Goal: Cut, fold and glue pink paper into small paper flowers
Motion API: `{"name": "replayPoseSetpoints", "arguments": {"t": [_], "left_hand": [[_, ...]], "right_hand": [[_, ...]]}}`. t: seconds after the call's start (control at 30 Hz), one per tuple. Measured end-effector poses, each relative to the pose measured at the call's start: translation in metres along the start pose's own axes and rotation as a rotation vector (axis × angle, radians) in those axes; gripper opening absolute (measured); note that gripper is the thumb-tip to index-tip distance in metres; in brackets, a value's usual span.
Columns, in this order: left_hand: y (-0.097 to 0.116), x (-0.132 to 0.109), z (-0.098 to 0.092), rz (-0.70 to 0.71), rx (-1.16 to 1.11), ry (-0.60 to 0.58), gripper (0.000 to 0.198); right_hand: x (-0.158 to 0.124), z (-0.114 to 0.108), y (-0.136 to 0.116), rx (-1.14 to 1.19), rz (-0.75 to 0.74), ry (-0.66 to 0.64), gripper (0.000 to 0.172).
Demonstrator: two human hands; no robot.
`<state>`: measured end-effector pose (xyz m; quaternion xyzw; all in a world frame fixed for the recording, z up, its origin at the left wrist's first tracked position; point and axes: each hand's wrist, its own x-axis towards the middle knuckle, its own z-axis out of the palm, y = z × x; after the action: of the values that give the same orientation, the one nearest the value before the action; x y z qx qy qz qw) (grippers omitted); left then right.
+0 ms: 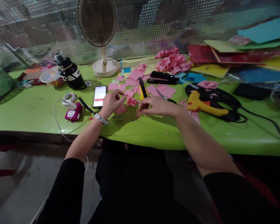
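My left hand [113, 101], with a white band at the wrist, is curled above the green table, thumb and fingers drawn together. Just right of its fingertips is a folded pink paper flower [131, 101]; whether they touch it I cannot tell. From the other side, my right hand [157, 106] reaches in, fingers bent into a pinch. Anything between its fingertips is too small or hidden to make out. Behind the hands, a yellow and black utility knife [143, 90] lies among pink paper pieces [166, 91]. Scissors [162, 95] lie partly behind my right hand.
A phone [100, 97], purple plug adapter [73, 112] and black bottle [68, 73] are left. A fan [105, 68], black stapler [163, 77] and heap of pink paper flowers [172, 60] stand behind. At right are a yellow glue gun [205, 105], its cord, and paper stacks [226, 56].
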<state>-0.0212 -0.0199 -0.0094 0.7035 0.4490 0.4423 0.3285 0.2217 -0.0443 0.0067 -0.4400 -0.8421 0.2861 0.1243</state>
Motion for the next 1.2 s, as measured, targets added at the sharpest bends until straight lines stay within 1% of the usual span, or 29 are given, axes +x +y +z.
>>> {"name": "replayPoseSetpoints", "arguments": {"t": [0.07, 0.13, 0.17, 0.2, 0.27, 0.37, 0.47, 0.57, 0.6, 0.63, 0.67, 0.7, 0.73, 0.77, 0.83, 0.9, 0.97, 1.0, 1.03, 1.1, 1.2], "left_hand": [[0.005, 0.000, 0.000, 0.060, -0.147, -0.039, 0.025], [0.007, -0.001, 0.003, 0.088, -0.266, -0.145, 0.032], [0.008, -0.001, 0.005, 0.091, -0.291, -0.194, 0.037], [0.008, -0.002, 0.008, 0.091, -0.291, -0.228, 0.041], [0.006, -0.004, 0.012, 0.096, -0.236, -0.241, 0.042], [0.002, -0.005, 0.016, 0.111, -0.147, -0.245, 0.037], [-0.001, -0.005, 0.016, 0.119, -0.134, -0.273, 0.034], [0.001, -0.003, 0.014, 0.099, -0.168, -0.273, 0.036], [0.002, -0.003, 0.012, 0.073, -0.199, -0.268, 0.038], [0.004, -0.002, 0.010, 0.038, -0.239, -0.261, 0.040], [0.005, -0.002, 0.008, -0.003, -0.284, -0.247, 0.042], [0.007, -0.001, 0.006, -0.043, -0.329, -0.223, 0.043], [0.008, 0.000, 0.004, -0.080, -0.371, -0.191, 0.043], [0.008, 0.001, 0.002, -0.112, -0.411, -0.154, 0.043], [0.008, 0.003, 0.000, -0.162, -0.478, -0.074, 0.041], [0.006, 0.006, -0.002, -0.202, -0.520, 0.011, 0.037], [0.004, 0.008, -0.003, -0.243, -0.542, 0.082, 0.033], [0.003, 0.009, -0.003, -0.258, -0.556, 0.100, 0.031], [0.002, 0.009, -0.003, -0.268, -0.574, 0.101, 0.029], [0.001, 0.009, -0.002, -0.268, -0.613, 0.064, 0.025], [0.001, 0.007, 0.000, -0.250, -0.639, -0.010, 0.024]], "right_hand": [[0.000, -0.001, 0.001, 0.165, 0.019, 0.099, 0.012], [0.002, 0.001, 0.001, 0.347, 0.044, 0.188, 0.018], [0.003, 0.003, 0.001, 0.425, 0.054, 0.221, 0.020], [0.004, 0.005, 0.001, 0.485, 0.059, 0.244, 0.022], [0.007, 0.010, 0.000, 0.550, 0.055, 0.272, 0.023], [0.008, 0.015, -0.004, 0.571, 0.054, 0.292, 0.017], [0.009, 0.017, -0.007, 0.562, 0.063, 0.305, 0.013], [0.007, 0.013, -0.006, 0.543, 0.056, 0.279, 0.015], [0.006, 0.009, -0.003, 0.537, 0.049, 0.287, 0.017], [0.004, 0.004, 0.000, 0.529, 0.045, 0.325, 0.018], [0.002, -0.003, 0.005, 0.519, 0.044, 0.388, 0.019], [-0.001, -0.010, 0.011, 0.505, 0.052, 0.480, 0.017], [-0.004, -0.018, 0.018, 0.478, 0.069, 0.587, 0.014], [-0.007, -0.026, 0.026, 0.454, 0.093, 0.660, 0.010], [-0.012, -0.038, 0.040, 0.332, 0.178, 0.748, 0.006], [-0.014, -0.044, 0.051, 0.152, 0.282, 0.739, 0.007], [-0.012, -0.041, 0.057, 0.008, 0.354, 0.676, 0.003], [-0.009, -0.037, 0.058, -0.039, 0.366, 0.638, 0.003], [-0.004, -0.032, 0.058, -0.081, 0.361, 0.599, 0.006], [0.005, -0.019, 0.057, -0.173, 0.334, 0.534, 0.010], [0.016, -0.004, 0.054, -0.281, 0.330, 0.475, 0.002]]}}
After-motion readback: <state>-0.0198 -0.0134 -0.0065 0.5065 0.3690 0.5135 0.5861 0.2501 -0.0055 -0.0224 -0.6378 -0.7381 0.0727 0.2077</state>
